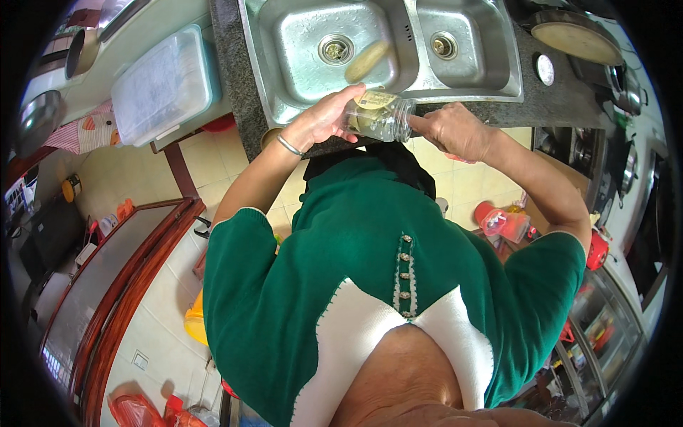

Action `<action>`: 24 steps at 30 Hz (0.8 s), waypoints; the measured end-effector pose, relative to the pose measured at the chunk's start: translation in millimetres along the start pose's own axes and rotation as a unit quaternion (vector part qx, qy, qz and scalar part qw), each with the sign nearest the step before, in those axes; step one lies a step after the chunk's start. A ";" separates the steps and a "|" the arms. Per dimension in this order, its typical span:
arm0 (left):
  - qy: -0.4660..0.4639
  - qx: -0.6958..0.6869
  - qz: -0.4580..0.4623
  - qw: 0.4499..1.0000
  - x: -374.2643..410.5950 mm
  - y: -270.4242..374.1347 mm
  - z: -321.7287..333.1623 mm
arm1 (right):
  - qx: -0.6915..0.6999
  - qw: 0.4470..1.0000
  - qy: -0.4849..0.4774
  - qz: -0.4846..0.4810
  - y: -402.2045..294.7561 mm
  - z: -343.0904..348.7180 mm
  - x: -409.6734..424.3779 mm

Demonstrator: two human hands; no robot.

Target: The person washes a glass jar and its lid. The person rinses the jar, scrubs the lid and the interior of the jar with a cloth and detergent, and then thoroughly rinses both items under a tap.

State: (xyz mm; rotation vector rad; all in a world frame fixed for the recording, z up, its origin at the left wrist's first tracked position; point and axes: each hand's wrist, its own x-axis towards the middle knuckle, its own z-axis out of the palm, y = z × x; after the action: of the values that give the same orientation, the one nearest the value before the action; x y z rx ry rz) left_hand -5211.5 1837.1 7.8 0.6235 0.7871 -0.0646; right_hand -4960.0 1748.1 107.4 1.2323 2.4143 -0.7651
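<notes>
My left hand (pixel 326 115) grips a clear jar (pixel 373 121) that lies on its side in the air, its mouth facing right. A pale yellow label with writing is on the jar, and something greenish shows inside. My right hand (pixel 453 131) is at the jar's mouth with its fingers curled and its index finger at the rim. Whether it holds something is hidden; a bit of red shows just beneath it. Beyond the jar, a yellowish elongated vegetable, perhaps an old cucumber (pixel 367 61), lies in the larger basin of the stainless steel sink (pixel 299 69).
A round silvery lid (pixel 545 70) lies on the dark stone counter (pixel 565 109) right of the sink. Farther right is a large pan (pixel 576 37). A lidded plastic box (pixel 163 85) stands at the left. Red plastic containers (pixel 501 221) are low at the right.
</notes>
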 end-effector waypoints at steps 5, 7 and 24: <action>0.002 0.025 -0.009 1.000 2.2 -0.2 -8.4 | 0.282 0.955 0.088 -0.027 5.5 25.6 4.7; -0.011 0.033 -0.016 0.999 2.6 1.2 -14.6 | 0.379 0.922 0.085 -0.010 2.8 29.8 7.1; -0.016 0.035 -0.062 0.997 16.6 1.8 -21.4 | 0.131 0.982 0.126 0.058 -0.9 46.0 3.5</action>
State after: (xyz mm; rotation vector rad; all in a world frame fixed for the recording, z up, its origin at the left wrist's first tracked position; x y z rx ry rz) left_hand -5212.9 1853.1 -14.1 0.6384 0.7953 -0.2149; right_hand -4960.8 1722.6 69.0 1.6468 2.4661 -0.9677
